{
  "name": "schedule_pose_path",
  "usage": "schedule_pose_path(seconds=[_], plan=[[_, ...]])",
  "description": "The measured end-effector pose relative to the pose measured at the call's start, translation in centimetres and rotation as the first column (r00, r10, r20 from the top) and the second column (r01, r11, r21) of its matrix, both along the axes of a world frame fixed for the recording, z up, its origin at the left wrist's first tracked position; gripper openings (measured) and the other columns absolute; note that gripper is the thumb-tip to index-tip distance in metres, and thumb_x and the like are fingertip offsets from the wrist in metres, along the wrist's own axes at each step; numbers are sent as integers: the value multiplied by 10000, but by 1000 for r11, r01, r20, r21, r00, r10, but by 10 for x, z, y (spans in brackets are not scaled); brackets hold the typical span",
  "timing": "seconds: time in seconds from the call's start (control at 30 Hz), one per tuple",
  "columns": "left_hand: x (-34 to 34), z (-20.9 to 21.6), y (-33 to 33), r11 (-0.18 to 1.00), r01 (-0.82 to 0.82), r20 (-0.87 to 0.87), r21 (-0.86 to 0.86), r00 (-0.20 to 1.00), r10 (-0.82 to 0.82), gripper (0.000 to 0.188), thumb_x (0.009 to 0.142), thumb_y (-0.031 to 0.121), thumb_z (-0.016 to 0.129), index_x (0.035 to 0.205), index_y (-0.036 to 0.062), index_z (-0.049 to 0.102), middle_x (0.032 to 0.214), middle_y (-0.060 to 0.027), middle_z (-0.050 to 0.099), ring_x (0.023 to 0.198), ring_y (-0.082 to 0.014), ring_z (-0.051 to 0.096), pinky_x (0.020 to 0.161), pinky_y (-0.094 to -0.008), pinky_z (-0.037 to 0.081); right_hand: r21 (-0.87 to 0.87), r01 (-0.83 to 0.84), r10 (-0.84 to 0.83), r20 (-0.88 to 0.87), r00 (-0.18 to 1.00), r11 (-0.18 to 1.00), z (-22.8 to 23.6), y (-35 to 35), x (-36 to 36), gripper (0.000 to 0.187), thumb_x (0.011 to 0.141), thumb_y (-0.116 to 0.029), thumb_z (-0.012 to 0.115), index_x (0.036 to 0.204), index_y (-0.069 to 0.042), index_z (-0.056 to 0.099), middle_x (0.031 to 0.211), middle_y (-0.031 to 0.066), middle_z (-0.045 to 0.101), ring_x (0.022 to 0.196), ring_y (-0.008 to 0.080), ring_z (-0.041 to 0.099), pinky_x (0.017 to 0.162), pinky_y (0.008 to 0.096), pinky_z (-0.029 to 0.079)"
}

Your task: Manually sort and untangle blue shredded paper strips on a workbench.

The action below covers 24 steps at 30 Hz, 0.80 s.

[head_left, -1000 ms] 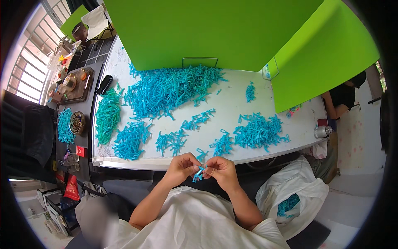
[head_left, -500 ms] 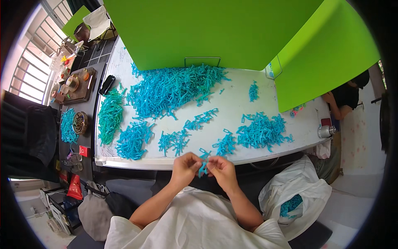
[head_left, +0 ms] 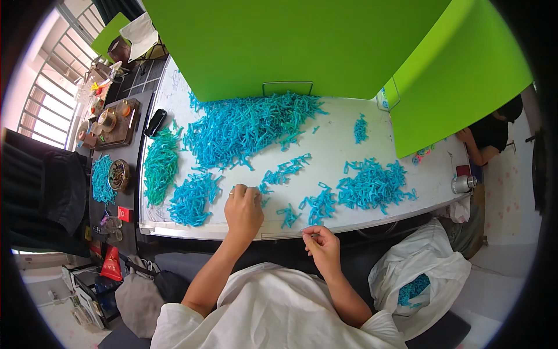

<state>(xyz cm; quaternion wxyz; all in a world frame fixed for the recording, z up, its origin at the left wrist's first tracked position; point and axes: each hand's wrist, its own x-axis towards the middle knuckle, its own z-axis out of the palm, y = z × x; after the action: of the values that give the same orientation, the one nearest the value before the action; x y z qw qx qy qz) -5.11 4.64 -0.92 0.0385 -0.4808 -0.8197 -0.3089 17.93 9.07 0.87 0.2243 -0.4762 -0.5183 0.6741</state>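
Small blue plastic pieces with looped ends, like clips or links, lie in piles over a white table [head_left: 232,174]. My left hand [head_left: 244,212] reaches over a small pile at the centre left, fingers bent down into it and hiding most of it. What its fingertips hold is hidden. My right hand [head_left: 322,247] hovers at the table's front edge with thumb and fingers pinched together; anything between them is too small to make out. Between the hands lies a little blue cluster [head_left: 288,216]. Just beyond my right hand is another small heap [head_left: 319,205].
A large blue heap [head_left: 244,128] spreads below a green panel [head_left: 290,46]. Greener pieces [head_left: 161,166] lie at left beside a black case [head_left: 154,122]. More blue piles [head_left: 375,185] sit right. A white bag [head_left: 418,273] stands beside me. Another person's arm [head_left: 474,148] shows far right.
My hands were together over the front edge with blue pieces between them. Now they are apart: the left has moved forward and left, the right slightly right. A blue cluster lies between them.
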Motion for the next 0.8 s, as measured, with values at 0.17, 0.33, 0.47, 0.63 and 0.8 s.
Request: schedule_pose_path(seconds=[0.17,0.33,0.47,0.63,0.8], plan=[[-12,-2,10,994,-55,108,-92,992,65,115,817,93,741,922,103,696,921,-91,636,833,-315,636,691,-411,502,-3,-43,43,-9,999,999,-1,1,-5,116,939,-110,697,1018,-27,679,752,-3,639,623,44,577,526,205,452],[-24,-9,26,996,-21,79,-90,996,28,143,802,100,753,939,112,711,896,-92,642,817,-302,648,683,-400,503,-9,-47,47,-17,999,999,2,0,-7,107,942,-100,692,1019,-26,683,762,-10,638,628,38,571,532,194,446],[-24,-7,19,1000,0,105,8,995,-1,181,779,135,774,947,110,714,891,-81,637,832,-295,638,700,-405,488,-6,-62,62,-5,998,998,-2,-2,-2,97,948,-93,686,1016,-23,687,770,-16,637,633,31,568,534,184,443],[-6,6,1,970,215,-87,-116,970,-225,291,778,224,786,1023,101,689,978,-79,617,907,-294,572,782,-415,426,-18,-57,57,17,998,998,-4,0,0,94,949,-94,685,1014,-26,687,757,-18,632,633,29,566,535,184,442],[-15,2,5,923,308,-131,-229,930,-343,249,837,267,735,977,92,628,942,-83,573,883,-287,574,759,-413,435,-23,-69,70,23,997,997,2,0,-6,102,935,-99,696,1006,-26,688,715,-11,622,614,45,559,544,207,444]])
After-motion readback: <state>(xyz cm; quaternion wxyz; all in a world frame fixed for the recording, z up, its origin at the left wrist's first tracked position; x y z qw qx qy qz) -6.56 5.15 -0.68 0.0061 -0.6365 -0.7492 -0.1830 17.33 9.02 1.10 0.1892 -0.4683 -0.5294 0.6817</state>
